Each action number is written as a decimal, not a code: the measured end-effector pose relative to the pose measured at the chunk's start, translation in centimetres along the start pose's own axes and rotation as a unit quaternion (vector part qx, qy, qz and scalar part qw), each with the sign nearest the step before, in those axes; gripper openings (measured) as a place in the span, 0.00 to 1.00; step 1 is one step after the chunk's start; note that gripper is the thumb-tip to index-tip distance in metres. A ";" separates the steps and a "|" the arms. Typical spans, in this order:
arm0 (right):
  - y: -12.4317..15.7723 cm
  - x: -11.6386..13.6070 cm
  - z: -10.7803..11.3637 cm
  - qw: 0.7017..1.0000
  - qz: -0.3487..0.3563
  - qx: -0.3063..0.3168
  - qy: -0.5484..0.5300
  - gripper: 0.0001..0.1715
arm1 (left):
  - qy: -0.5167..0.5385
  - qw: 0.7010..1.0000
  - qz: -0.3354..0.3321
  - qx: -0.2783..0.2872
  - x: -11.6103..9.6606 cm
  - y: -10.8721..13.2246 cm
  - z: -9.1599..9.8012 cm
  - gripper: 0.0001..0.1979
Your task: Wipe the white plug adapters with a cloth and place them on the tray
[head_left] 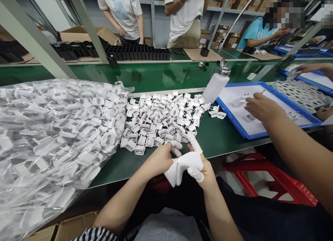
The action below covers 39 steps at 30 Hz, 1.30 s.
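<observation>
White cloth (pixel 182 166) sits gripped between both hands at the counter (pixel 221 137) edge: left hand (pixel 160 159) pinches it, right hand (pixel 201 164) clasps it. Plug adapters (pixel 163 119) lie piled just beyond.

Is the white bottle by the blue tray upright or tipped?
Tipped: the white bottle leans, metal cap up-right, its base beside the blue tray.

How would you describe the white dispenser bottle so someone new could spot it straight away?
Start at the blue tray on the right of the green bench. At the tray's far left corner stands a white bottle, leaning. Unlike the small white plastic parts heaped beside it, it is tall and has a metal top.
</observation>
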State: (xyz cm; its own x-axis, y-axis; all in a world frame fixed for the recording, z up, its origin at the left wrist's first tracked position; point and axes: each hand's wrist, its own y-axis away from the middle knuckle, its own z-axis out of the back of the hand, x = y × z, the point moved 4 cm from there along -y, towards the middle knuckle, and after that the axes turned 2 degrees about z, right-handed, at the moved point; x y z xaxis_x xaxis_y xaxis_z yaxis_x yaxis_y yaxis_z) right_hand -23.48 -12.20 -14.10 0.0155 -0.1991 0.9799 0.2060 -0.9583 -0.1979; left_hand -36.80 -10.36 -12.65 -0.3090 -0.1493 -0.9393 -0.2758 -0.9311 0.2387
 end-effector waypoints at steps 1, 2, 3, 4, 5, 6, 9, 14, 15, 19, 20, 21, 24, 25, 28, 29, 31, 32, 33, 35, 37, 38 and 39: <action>0.0 0.0 0.0 1.000 0.013 -0.001 0.005 0.31 | -0.011 0.999 -0.028 -0.038 -0.3 0.2 0.5 0.15; -0.1 0.1 0.0 0.999 0.033 0.002 0.014 0.28 | -0.015 0.994 -0.072 -0.083 -0.8 0.5 1.0 0.13; -0.2 0.2 0.0 0.998 0.051 0.006 0.023 0.27 | -0.019 0.985 -0.128 -0.114 -1.4 1.0 1.4 0.11; -0.3 0.2 0.0 0.998 0.058 0.008 0.023 0.27 | -0.028 0.976 -0.180 -0.117 -2.1 1.4 1.5 0.10; -0.3 0.2 0.0 0.998 0.058 0.008 0.019 0.29 | -0.044 0.969 -0.223 -0.096 -2.7 1.9 1.3 0.10; -0.3 0.1 0.0 0.998 0.054 0.007 0.011 0.30 | -0.067 0.965 -0.248 -0.059 -3.1 2.2 0.9 0.09; 0.2 -0.7 -0.1 0.999 0.040 -0.003 -0.015 0.30 | -0.100 0.967 -0.234 0.009 -3.3 2.6 -0.3 0.08; 1.0 -2.0 -0.4 0.994 0.030 -0.099 -0.033 0.28 | 0.014 0.980 -0.158 -0.117 -1.5 2.1 -1.3 0.10; 1.1 -1.9 -0.6 0.992 0.040 -0.116 -0.013 0.26 | 0.024 0.970 -0.164 -0.175 -1.1 2.1 -1.5 0.10; 1.5 -0.8 -1.6 0.986 0.054 -0.148 0.063 0.22 | -0.011 0.922 -0.245 -0.299 0.4 2.5 -3.6 0.10; 1.5 -0.6 -1.8 0.986 0.046 -0.150 0.056 0.23 | -0.014 0.925 -0.247 -0.290 0.7 2.5 -4.2 0.11; 1.6 -0.5 -1.9 0.987 0.034 -0.150 0.038 0.24 | -0.010 0.931 -0.240 -0.273 1.1 2.4 -4.8 0.13; 1.8 -0.4 -2.0 0.988 -0.013 -0.145 -0.058 0.28 | -0.017 0.947 -0.237 -0.218 1.1 2.4 -5.8 0.18; 1.7 -0.5 -1.9 0.984 -0.030 -0.147 -0.095 0.28 | -0.046 0.941 -0.260 -0.212 0.8 2.5 -5.9 0.19; 1.4 -0.6 -1.2 0.966 -0.071 -0.163 -0.189 0.28 | -0.218 0.865 -0.392 -0.227 -0.4 3.3 -6.3 0.15; 1.2 -0.7 -1.0 0.959 -0.085 -0.172 -0.210 0.26 | -0.277 0.827 -0.429 -0.235 -0.6 3.5 -6.5 0.13; 0.9 -1.0 -0.5 0.944 -0.114 -0.197 -0.241 0.20 | -0.357 0.777 -0.468 -0.223 -0.5 3.8 -7.0 0.12; 0.8 -1.1 -0.4 0.935 -0.125 -0.209 -0.258 0.16 | -0.380 0.773 -0.469 -0.195 -0.4 3.9 -7.1 0.11; 0.6 -1.1 -0.2 0.927 -0.131 -0.217 -0.277 0.13 | -0.390 0.778 -0.468 -0.154 -0.4 3.9 -7.1 0.10; 0.2 -0.9 -0.1 0.914 -0.127 -0.207 -0.326 0.09 | -0.385 0.797 -0.464 -0.044 -0.7 4.0 -6.5 0.08; -0.2 -0.5 0.1 0.903 -0.114 -0.187 -0.369 0.08 | -0.360 0.824 -0.437 0.040 -1.7 3.9 -4.6 0.09; -0.4 -0.4 0.3 0.900 -0.110 -0.181 -0.382 0.07 | -0.351 0.842 -0.408 0.035 -2.4 3.5 -3.1 0.11; -0.5 -0.3 0.5 0.897 -0.108 -0.178 -0.389 0.07 | -0.361 0.862 -0.356 -0.004 -3.0 2.9 -1.2 0.13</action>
State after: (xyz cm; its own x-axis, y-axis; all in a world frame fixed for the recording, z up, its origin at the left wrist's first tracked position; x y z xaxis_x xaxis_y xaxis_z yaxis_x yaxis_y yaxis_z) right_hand -23.15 -11.55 -14.23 0.7200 0.0702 0.6904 -0.0370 -0.9896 0.1393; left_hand -35.53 -13.00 -9.43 -0.5514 0.7036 -0.4482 -0.6238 -0.7045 -0.3385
